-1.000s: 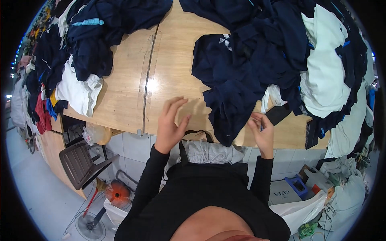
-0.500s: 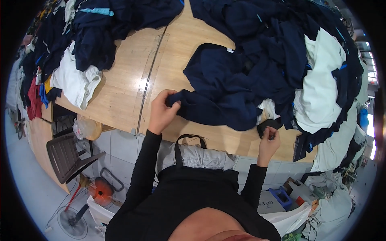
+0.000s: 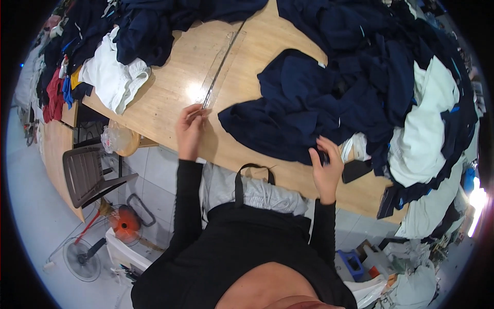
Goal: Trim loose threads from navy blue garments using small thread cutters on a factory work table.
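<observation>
Two hands work at the near edge of a wooden table (image 3: pixel 170 98) — the navy garment (image 3: pixel 293 113) lies spread between them. Right hand (image 3: pixel 328 167) pinches its near hem, fingers closed on the cloth. Left hand (image 3: pixel 189 129) rests apart from the garment on bare wood, fingers drawn together; whether it holds anything cannot be told.
</observation>
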Available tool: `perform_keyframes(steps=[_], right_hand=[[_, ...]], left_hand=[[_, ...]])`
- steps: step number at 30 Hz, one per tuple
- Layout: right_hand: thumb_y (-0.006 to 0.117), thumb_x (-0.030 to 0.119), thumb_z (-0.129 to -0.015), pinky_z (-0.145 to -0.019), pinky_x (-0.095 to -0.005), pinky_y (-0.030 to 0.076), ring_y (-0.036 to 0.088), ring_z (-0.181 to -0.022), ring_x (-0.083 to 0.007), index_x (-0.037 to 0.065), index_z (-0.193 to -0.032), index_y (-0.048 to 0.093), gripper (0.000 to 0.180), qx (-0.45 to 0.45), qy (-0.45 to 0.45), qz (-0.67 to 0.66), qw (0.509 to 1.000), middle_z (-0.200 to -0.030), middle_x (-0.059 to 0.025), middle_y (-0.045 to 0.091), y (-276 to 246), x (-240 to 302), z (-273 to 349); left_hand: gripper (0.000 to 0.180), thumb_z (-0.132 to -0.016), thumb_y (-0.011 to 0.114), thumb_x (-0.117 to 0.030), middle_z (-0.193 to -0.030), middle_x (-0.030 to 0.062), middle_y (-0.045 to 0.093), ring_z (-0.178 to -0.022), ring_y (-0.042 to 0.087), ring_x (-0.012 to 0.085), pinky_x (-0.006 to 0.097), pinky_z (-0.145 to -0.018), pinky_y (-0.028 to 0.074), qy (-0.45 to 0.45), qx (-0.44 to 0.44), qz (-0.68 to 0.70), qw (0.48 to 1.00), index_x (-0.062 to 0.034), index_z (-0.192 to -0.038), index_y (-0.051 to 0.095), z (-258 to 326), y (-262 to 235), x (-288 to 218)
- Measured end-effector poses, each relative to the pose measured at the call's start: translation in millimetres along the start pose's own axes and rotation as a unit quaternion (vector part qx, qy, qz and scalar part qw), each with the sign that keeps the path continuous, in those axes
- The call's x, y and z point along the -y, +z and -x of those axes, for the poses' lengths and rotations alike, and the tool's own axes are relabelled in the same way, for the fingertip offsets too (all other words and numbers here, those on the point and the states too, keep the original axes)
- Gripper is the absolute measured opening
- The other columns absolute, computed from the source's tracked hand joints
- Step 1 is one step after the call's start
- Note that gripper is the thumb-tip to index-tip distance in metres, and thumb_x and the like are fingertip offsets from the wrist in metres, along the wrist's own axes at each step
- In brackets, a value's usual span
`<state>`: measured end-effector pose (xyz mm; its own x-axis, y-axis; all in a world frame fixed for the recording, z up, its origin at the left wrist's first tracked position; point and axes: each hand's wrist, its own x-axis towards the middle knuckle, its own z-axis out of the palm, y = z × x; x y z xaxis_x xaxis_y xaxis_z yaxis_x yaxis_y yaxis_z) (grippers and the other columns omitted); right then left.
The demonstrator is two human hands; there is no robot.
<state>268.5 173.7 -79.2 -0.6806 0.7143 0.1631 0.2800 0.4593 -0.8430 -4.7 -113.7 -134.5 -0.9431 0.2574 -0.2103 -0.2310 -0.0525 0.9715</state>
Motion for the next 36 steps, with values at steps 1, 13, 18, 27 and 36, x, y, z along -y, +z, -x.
perform_keyframes(steps=[1, 13, 18, 27, 36], right_hand=[[0.083, 0.003, -0.090, -0.091, -0.0323, 0.056, 0.073, -0.100, -0.0207, -0.002, -0.111, 0.076, 0.023, -0.031, 0.023, 0.001, 0.999, -0.128, -0.0139, 0.075, -9, -8, 5], [0.085, 0.016, -0.086, -0.098, -0.0467, 0.054, 0.063, -0.113, -0.0400, 0.004, -0.119, 0.073, 0.037, 0.066, -0.109, 0.217, 0.968, -0.125, -0.0114, 0.072, 50, 21, -21], [0.081, 0.008, -0.087, -0.090, -0.0443, 0.053, 0.064, -0.102, -0.0410, -0.001, -0.107, 0.069, 0.025, 0.113, -0.025, 0.121, 0.986, -0.106, -0.0171, 0.071, 28, -10, -16], [0.081, -0.007, -0.081, -0.099, -0.0296, 0.045, 0.057, -0.102, -0.0170, 0.003, -0.128, 0.054, 0.055, 0.091, -0.109, -0.113, 0.983, -0.118, -0.0074, 0.055, -27, 139, -39], [0.059, -0.014, -0.074, -0.096, -0.0341, 0.052, 0.068, -0.104, -0.0302, -0.003, -0.118, 0.070, 0.047, -0.109, -0.068, 0.073, 0.989, -0.109, -0.0145, 0.066, -9, 91, -40]], left_hand=[[0.033, -0.096, 0.063, 0.007, -0.125, 0.0081, 0.072, -0.111, 0.070, 0.0160, 0.028, -0.094, 0.056, 0.000, 0.003, 0.009, 1.000, 0.0010, -0.127, 0.069, -7, 12, -7], [0.023, -0.083, 0.073, -0.008, -0.107, 0.0188, 0.069, -0.104, 0.065, 0.0411, 0.047, -0.097, 0.052, 0.226, 0.108, -0.380, 0.891, -0.0028, -0.105, 0.073, -3, 65, -1], [0.046, -0.068, 0.061, 0.005, -0.121, 0.0182, 0.070, -0.122, 0.063, 0.0409, 0.047, -0.111, 0.051, 0.239, 0.206, -0.311, 0.897, -0.0031, -0.111, 0.073, -6, 55, 2], [0.056, -0.069, 0.074, 0.008, -0.128, 0.0138, 0.072, -0.118, 0.068, 0.0363, 0.043, -0.099, 0.056, 0.422, -0.072, -0.333, 0.840, -0.0087, -0.122, 0.076, 5, 44, -127], [0.023, -0.097, 0.079, -0.015, -0.114, 0.0133, 0.078, -0.111, 0.074, 0.0323, 0.041, -0.098, 0.057, 0.307, 0.224, -0.107, 0.919, -0.0040, -0.118, 0.078, 59, 100, -93]])
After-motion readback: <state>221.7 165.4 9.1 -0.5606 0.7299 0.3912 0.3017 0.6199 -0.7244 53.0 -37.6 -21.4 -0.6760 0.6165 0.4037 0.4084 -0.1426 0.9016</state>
